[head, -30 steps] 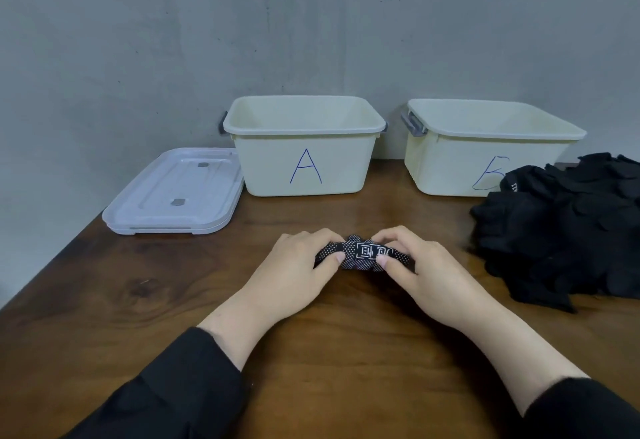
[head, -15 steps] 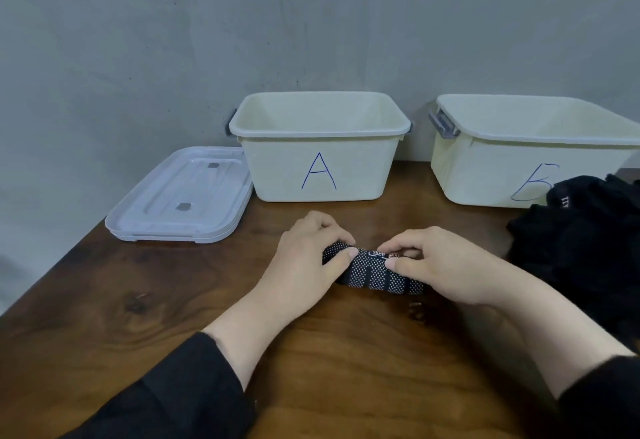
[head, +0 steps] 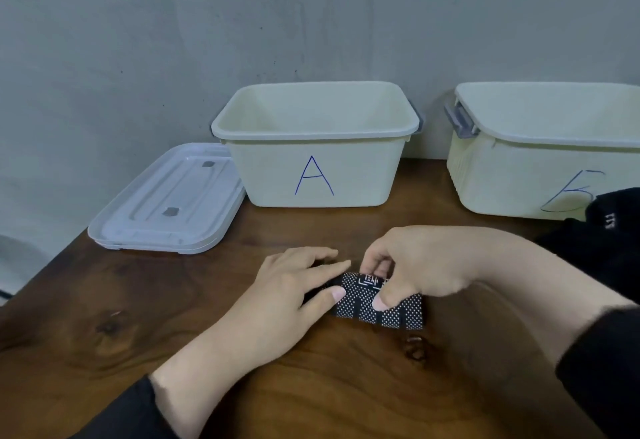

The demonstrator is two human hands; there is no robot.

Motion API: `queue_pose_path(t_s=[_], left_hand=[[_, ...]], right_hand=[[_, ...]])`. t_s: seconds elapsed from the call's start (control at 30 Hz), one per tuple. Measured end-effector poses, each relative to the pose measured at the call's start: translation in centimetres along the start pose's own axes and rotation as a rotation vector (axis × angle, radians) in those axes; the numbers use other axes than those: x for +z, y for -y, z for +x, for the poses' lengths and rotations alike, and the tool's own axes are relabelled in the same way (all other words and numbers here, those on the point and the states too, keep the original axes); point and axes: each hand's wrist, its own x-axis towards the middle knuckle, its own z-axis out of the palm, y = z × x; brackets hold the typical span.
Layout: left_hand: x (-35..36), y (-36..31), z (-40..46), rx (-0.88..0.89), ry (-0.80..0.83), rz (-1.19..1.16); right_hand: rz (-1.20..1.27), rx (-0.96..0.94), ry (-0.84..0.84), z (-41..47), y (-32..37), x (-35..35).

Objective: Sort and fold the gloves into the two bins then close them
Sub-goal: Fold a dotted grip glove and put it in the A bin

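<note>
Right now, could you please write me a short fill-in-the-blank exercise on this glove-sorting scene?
1. The left bin is marked with the letter ____.
2. Both hands hold a folded glove that is black with white ____.
3. The clear lids lie to the ____ of that bin.
4. The table is made of ____.

Answers: A; dots; left; wood

Both hands (head: 294, 295) (head: 419, 265) pinch folded dotted glove (head: 377, 307) on table (head: 138, 300).
</note>
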Motion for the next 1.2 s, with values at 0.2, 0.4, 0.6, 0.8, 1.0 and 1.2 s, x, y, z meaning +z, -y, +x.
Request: queue_pose_path(t_s=[0.2,0.4,0.6,0.8,1.0,1.2], left_hand=[[0.0,-0.4,0.2,-0.015,-0.008,-0.033],[-2.1,0.1,0.9,0.016,-0.372,-0.151],[-8.0,3.3,3.7,0.133,-0.756,-0.019],[-12.7,5.2,7.3,0.032,-0.723,0.022],[-13.2,6.5,8.9,-0.073,-0.523,-0.024],[-13.0,6.2,8.9,-0.031,-0.515,-0.007]], right_hand=[[0.098,0.027,-0.018,0.4,-0.4,0.3],[0.419,0.028,-0.018,-0.8,-1.1,-0.2],[0.921,-0.097,-0.104,-3.2,-0.5,-5.1],[0.96,-0.105,-0.356,-2.9,4.3,-14.6],[0.925,0.132,-0.515,5.4,5.4,-18.6],[0.861,0.364,-0.475,11.9,5.1,-16.7]])
